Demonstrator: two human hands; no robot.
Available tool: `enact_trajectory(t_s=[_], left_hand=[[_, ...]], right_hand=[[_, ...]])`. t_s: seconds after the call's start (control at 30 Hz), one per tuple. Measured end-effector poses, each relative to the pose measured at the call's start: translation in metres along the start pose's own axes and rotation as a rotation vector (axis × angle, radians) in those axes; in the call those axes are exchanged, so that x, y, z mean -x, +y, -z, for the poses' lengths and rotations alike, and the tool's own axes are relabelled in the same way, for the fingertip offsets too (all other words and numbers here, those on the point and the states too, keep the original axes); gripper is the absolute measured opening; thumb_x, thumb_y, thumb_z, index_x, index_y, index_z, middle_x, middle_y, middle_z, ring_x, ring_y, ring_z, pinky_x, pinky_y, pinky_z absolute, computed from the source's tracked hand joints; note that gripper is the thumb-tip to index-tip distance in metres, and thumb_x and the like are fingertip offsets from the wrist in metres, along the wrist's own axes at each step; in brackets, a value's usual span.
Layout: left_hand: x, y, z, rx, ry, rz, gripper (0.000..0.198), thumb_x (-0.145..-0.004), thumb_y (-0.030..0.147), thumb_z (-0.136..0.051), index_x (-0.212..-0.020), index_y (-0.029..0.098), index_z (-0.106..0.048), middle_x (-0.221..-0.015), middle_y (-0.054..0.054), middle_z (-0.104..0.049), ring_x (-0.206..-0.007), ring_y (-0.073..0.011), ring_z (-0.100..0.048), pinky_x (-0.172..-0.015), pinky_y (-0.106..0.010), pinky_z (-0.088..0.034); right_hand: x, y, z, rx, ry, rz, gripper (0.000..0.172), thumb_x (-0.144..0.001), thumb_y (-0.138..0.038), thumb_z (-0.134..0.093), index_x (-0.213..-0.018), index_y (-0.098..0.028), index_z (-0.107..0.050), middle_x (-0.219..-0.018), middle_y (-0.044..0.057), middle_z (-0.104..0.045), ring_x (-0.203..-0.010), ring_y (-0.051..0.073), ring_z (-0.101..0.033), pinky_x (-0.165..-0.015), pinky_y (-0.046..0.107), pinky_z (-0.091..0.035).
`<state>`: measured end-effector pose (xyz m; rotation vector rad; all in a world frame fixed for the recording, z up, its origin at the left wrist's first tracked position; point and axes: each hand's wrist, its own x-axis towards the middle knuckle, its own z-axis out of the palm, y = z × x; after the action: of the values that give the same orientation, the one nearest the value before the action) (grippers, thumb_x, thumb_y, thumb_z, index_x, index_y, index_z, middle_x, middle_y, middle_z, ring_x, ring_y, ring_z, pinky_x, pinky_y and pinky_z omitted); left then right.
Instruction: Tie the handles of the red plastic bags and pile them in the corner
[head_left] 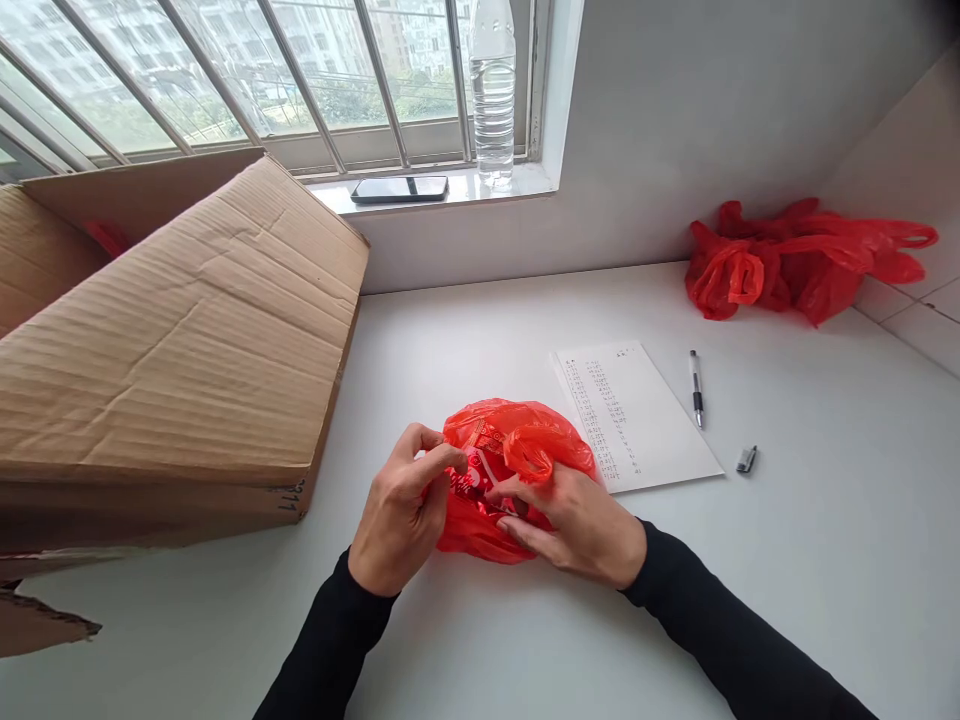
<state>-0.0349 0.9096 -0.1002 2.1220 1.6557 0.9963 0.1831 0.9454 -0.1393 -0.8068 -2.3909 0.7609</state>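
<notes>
A red plastic bag point(480, 545) sits on the white table in front of me, its mouth open upward. Inside it are shiny red packets point(471, 475) with pale printed marks; how many cannot be told. My left hand point(401, 505) is closed at the bag's left rim, thumb and fingertips pinching the thin plastic. From the right, my right hand point(581, 525) reaches into the mouth, with its thumb and index finger around the edge of a red packet. Its other fingers are partly hidden by a bunched handle of the bag.
A large open cardboard box point(172, 340) stands at the left. A written sheet point(637, 420), a pen point(697, 390) and its cap point(747, 460) lie right of the bag. More red bags point(795, 260) are heaped at the back right. The sill holds a phone point(400, 189) and a water bottle point(493, 110).
</notes>
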Motion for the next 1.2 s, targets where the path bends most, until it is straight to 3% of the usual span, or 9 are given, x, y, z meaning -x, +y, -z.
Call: enact_trajectory(t_s=[0.13,0.33,0.53,0.67,0.83,1.0,1.13,1.2], left_hand=[[0.0,0.0,0.001,-0.037,0.095,-0.046,0.033,-0.089,0.001,-0.045,-0.081,0.022,-0.069,-0.091,-0.004,-0.053,-0.086,-0.0151,-0.059,-0.067,-0.025,-0.048],[0.002,0.002,-0.001,-0.045,0.146,-0.064,0.029,-0.081,-0.001,-0.051,-0.085,0.02,-0.071,-0.087,-0.002,-0.057,-0.078,-0.014,-0.059,-0.066,-0.026,-0.049],[0.004,0.006,-0.004,-0.01,0.327,-0.161,0.034,-0.08,-0.005,-0.056,-0.094,0.021,-0.072,-0.093,-0.003,-0.058,-0.083,-0.0141,-0.06,-0.068,-0.028,-0.051],[0.003,0.009,-0.004,-0.033,0.368,-0.205,0.037,-0.08,-0.006,-0.056,-0.097,0.022,-0.072,-0.095,-0.002,-0.058,-0.085,-0.0143,-0.06,-0.074,-0.03,-0.053],[0.004,0.013,-0.009,-0.028,0.442,-0.226,0.036,-0.079,-0.008,-0.056,-0.093,0.021,-0.071,-0.094,-0.002,-0.057,-0.084,-0.0136,-0.061,-0.075,-0.031,-0.054],[0.008,0.017,-0.017,-0.014,0.496,-0.286,0.038,-0.077,-0.011,-0.056,-0.091,0.021,-0.071,-0.092,-0.001,-0.057,-0.082,-0.0133,-0.062,-0.069,-0.029,-0.054],[0.007,0.017,-0.019,-0.018,0.505,-0.275,0.04,-0.076,-0.011,-0.055,-0.091,0.022,-0.071,-0.093,-0.001,-0.058,-0.08,-0.0128,-0.062,-0.064,-0.027,-0.052],[0.007,0.016,-0.018,-0.027,0.51,-0.265,0.04,-0.076,-0.011,-0.055,-0.091,0.022,-0.071,-0.093,-0.001,-0.058,-0.079,-0.0123,-0.061,-0.062,-0.026,-0.052]], right_hand=[[-0.001,-0.003,0.004,-0.019,0.072,-0.047,0.018,-0.097,-0.026,-0.054,-0.109,-0.023,-0.068,-0.095,0.006,-0.07,-0.08,0.019,-0.064,-0.067,0.033,-0.055],[-0.002,-0.004,0.007,-0.088,-0.002,0.0,0.011,-0.092,-0.028,-0.064,-0.1,-0.024,-0.071,-0.108,0.006,-0.07,-0.094,0.02,-0.065,-0.075,0.033,-0.057],[0.0,-0.009,0.004,-0.141,0.003,-0.039,0.033,-0.093,-0.026,-0.061,-0.125,-0.026,-0.064,-0.111,0.006,-0.071,-0.092,0.019,-0.067,-0.079,0.034,-0.058],[0.0,-0.011,0.001,-0.107,0.011,-0.159,0.039,-0.094,-0.033,-0.059,-0.133,-0.027,-0.059,-0.107,0.005,-0.074,-0.065,0.015,-0.064,-0.064,0.033,-0.057],[-0.001,-0.012,-0.003,-0.026,0.011,-0.154,0.025,-0.098,-0.038,-0.052,-0.105,-0.026,-0.073,-0.083,0.001,-0.075,-0.053,0.012,-0.058,-0.053,0.028,-0.044],[-0.003,-0.012,-0.009,0.125,0.026,-0.024,0.03,-0.101,-0.04,-0.046,-0.115,-0.025,-0.069,-0.097,0.002,-0.075,-0.056,0.013,-0.057,-0.049,0.03,-0.033],[-0.002,-0.012,-0.008,0.12,-0.011,-0.029,0.03,-0.099,-0.041,-0.049,-0.091,-0.023,-0.072,-0.084,0.0,-0.071,-0.05,0.011,-0.05,-0.047,0.03,-0.03],[-0.001,-0.012,-0.006,0.096,-0.016,-0.066,0.029,-0.097,-0.042,-0.052,-0.09,-0.023,-0.072,-0.084,-0.001,-0.071,-0.052,0.011,-0.052,-0.048,0.03,-0.032]])
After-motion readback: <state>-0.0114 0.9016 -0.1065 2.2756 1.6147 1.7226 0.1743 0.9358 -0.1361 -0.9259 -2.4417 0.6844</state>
